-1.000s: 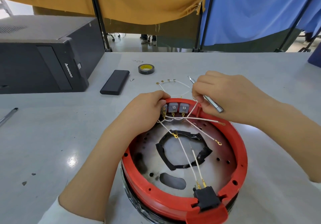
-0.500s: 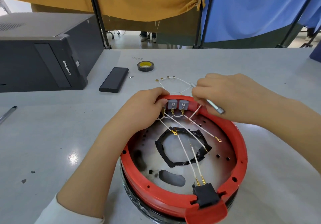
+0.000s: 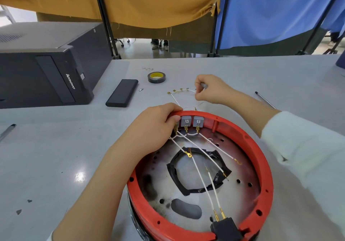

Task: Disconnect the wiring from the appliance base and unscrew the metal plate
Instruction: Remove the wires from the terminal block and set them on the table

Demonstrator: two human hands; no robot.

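Observation:
The round appliance base with a red rim (image 3: 259, 158) lies upturned on the table, its metal plate (image 3: 242, 190) showing inside. White wires (image 3: 201, 175) with gold terminals run from two grey connector blocks (image 3: 192, 121) at the far rim to a black plug (image 3: 225, 227) at the near rim. My left hand (image 3: 156, 126) grips the far rim beside the blocks. My right hand (image 3: 212, 89) is over the table behind the base, pinching a thin metal tool. A loose white wire harness (image 3: 179, 93) lies on the table just left of that hand.
A black computer case (image 3: 46, 68) stands at the left. A black slim box (image 3: 122, 93), a small screw (image 3: 141, 89) and a tape roll (image 3: 156, 77) lie behind the base. Pens lie at the left edge (image 3: 7, 130) and at the right (image 3: 265, 100). Curtains hang beyond the table.
My right hand has left the rim of the base and moved back over the table to the loose wire harness, still with the tool. My left hand stays on the rim.

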